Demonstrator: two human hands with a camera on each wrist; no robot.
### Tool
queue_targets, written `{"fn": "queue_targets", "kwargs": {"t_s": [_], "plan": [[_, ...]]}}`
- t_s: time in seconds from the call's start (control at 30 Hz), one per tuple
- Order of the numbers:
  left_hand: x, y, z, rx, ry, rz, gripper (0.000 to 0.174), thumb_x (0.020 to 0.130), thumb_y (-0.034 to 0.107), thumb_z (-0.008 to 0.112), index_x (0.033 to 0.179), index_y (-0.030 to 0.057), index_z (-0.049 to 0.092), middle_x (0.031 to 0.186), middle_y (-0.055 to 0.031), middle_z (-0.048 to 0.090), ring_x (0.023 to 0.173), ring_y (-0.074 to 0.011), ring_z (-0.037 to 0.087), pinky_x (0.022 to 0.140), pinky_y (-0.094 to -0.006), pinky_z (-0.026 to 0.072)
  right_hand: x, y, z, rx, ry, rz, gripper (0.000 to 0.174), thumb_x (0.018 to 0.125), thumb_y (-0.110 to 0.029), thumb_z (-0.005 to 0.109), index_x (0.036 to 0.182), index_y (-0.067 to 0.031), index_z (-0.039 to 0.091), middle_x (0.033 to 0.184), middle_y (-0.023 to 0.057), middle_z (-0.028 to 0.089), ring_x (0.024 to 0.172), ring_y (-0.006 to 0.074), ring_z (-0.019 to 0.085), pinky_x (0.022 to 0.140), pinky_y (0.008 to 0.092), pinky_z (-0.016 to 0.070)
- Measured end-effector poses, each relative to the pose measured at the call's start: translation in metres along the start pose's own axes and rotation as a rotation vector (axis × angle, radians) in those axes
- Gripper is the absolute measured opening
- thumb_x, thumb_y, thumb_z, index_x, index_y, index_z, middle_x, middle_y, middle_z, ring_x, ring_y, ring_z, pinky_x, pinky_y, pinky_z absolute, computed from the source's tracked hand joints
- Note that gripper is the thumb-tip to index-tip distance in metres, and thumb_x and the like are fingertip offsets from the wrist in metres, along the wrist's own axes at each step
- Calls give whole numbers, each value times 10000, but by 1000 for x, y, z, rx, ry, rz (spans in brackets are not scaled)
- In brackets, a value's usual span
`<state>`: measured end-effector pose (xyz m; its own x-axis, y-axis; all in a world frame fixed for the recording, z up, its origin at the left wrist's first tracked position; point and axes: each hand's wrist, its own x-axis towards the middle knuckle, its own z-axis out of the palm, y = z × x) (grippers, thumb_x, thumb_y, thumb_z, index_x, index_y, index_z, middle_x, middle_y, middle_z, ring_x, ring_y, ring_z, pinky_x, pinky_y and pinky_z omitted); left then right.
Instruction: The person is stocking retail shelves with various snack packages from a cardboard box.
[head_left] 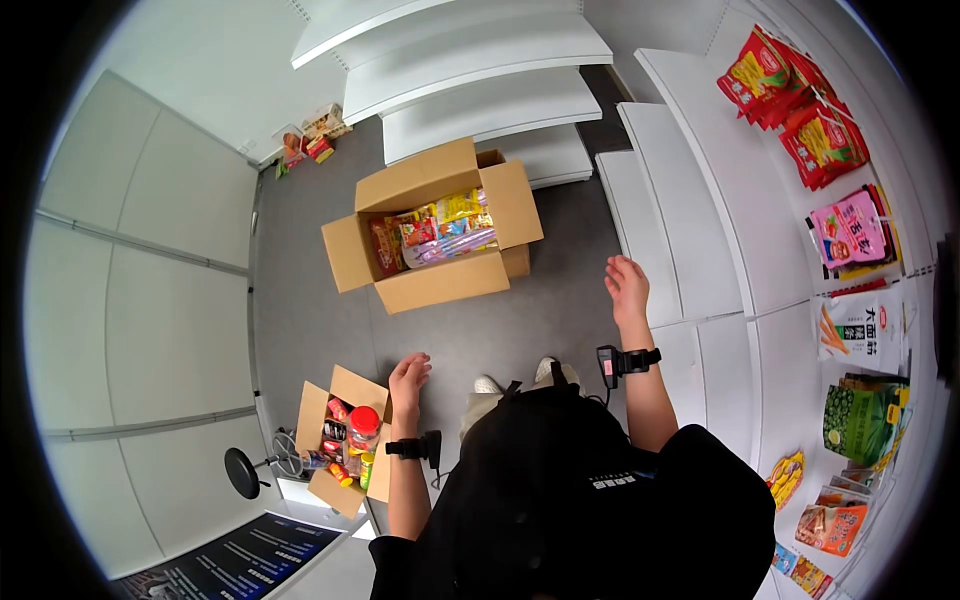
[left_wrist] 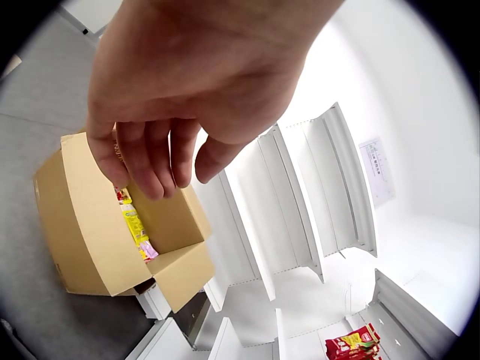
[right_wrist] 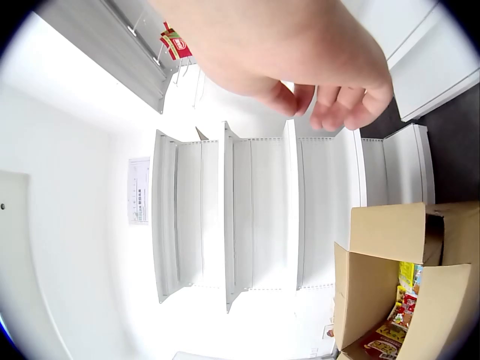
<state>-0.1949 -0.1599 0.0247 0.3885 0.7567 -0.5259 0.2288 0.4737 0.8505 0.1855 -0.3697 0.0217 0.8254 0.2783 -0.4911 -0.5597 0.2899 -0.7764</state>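
Two bare hands are in view, the left hand (head_left: 408, 378) and the right hand (head_left: 627, 285), and neither holds anything. There are two wrist cameras (head_left: 430, 446), one strapped behind each hand. Two cardboard boxes have their flaps spread. One large box (head_left: 440, 283) sits ahead of both hands, its snack packets too jumbled to count. One small box (head_left: 318, 410) sits just left of the left hand and holds one red-lidded jar (head_left: 364, 425) among a few smaller items. One black stool (head_left: 240, 470) stands farther left. Right of the right hand are at least six clusters of shelved packets (head_left: 850, 230), overlapping beyond counting.

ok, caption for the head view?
Empty left hand and right hand near a large open cardboard box of snack packets; white shelves around.
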Motion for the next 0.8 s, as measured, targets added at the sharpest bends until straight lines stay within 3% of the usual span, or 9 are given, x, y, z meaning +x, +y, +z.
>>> {"fn": "queue_targets", "kwargs": {"t_s": [0.37,0.6,0.8], "plan": [[43,11,-34,15,36,-87,244,897,212,555,1053,41,631,1030,-45,653,888,-122,599,773,-250,450,14,34,66,-43,-44,89,190,843,-177,609,1005,-79,592,968,36,638,873,128,578,738,282,447],[126,43,-77,41,-25,-83,295,894,270,551,1067,41,621,1064,-72,645,958,-180,596,833,-311,445,25,67,114,22,44,134,221,842,-200,621,1025,-84,577,1012,49,617,946,158,550,799,312,432],[207,83,-104,114,-145,-102,321,899,279,536,1093,34,607,1079,-67,639,965,-169,598,837,-302,450,24,98,168,41,54,127,240,849,-221,612,1037,-77,574,1045,56,611,960,172,542,825,329,424]]}}
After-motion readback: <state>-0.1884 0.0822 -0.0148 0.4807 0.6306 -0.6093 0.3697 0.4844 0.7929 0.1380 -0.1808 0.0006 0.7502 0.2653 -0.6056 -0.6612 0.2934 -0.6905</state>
